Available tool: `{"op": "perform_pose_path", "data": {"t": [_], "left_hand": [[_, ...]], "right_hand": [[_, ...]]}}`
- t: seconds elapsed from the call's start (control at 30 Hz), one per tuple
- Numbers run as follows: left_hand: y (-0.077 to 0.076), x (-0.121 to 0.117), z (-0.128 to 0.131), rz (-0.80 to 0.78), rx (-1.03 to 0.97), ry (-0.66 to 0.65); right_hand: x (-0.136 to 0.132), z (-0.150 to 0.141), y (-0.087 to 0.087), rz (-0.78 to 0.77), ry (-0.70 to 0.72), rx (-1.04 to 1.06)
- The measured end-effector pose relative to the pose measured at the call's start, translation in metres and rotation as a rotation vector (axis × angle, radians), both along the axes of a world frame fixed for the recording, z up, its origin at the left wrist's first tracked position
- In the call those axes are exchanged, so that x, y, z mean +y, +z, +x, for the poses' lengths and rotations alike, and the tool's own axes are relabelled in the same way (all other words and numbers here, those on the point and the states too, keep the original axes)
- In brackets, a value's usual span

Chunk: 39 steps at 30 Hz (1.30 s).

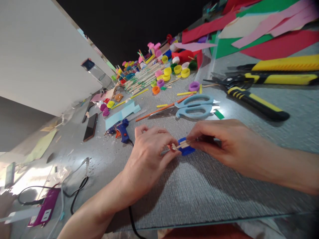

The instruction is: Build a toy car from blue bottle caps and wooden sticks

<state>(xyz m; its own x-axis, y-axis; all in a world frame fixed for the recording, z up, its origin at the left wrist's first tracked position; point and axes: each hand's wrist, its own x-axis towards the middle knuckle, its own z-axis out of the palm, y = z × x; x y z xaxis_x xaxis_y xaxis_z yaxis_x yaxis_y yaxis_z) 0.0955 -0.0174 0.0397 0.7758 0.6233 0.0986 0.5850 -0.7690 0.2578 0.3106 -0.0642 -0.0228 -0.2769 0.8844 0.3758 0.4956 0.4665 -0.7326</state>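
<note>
A blue bottle cap [186, 151] is between my two hands, just above or on the grey table. Short pale wooden sticks [183, 144] lie across the cap. My left hand [152, 154] comes from the lower left, its thumb and forefinger pinched on the sticks' left ends. From the right, my right hand [219, 139] pinches at the cap's right edge and the sticks' other ends; its fingertips partly hide what they grip. Beyond my hands lie light-blue-handled scissors [195, 108] and an orange stick [159, 111].
A blue hot glue gun [122, 129] lies left of my left hand, near a phone [90, 127]. Yellow-black pliers [256, 99] are at the right. Behind are bottle caps [185, 73], wooden sticks [142, 79] and coloured sheets [264, 30]. A purple power strip [46, 207] with cables sits lower left.
</note>
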Motion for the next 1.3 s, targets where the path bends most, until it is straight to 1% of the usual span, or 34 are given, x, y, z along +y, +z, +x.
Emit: {"op": "perform_pose_path", "data": {"t": [0.33, 0.53, 0.77, 1.0, 1.13, 1.23, 1.3], "left_hand": [[0.0, 0.0, 0.0, -0.001, 0.012, 0.006], [0.001, 0.0, 0.0, -0.007, 0.002, 0.003], [0.0, 0.0, -0.003, -0.002, -0.016, 0.005], [-0.001, 0.001, -0.001, -0.004, -0.032, -0.003], [-0.002, 0.001, -0.002, -0.005, -0.03, -0.001], [-0.001, 0.001, -0.002, -0.003, -0.03, -0.003], [-0.001, 0.0, -0.002, 0.003, -0.029, -0.005]], "right_hand": [[0.0, 0.0, 0.002, 0.013, -0.003, -0.016], [0.0, 0.0, 0.003, 0.047, -0.006, -0.014], [-0.003, 0.001, 0.004, 0.036, -0.014, -0.013], [-0.001, 0.003, 0.004, -0.043, -0.063, -0.024], [0.001, 0.006, 0.002, -0.123, -0.089, -0.032], [0.002, 0.009, -0.001, -0.196, -0.069, -0.073], [0.003, 0.011, -0.002, -0.204, -0.05, -0.113]]}}
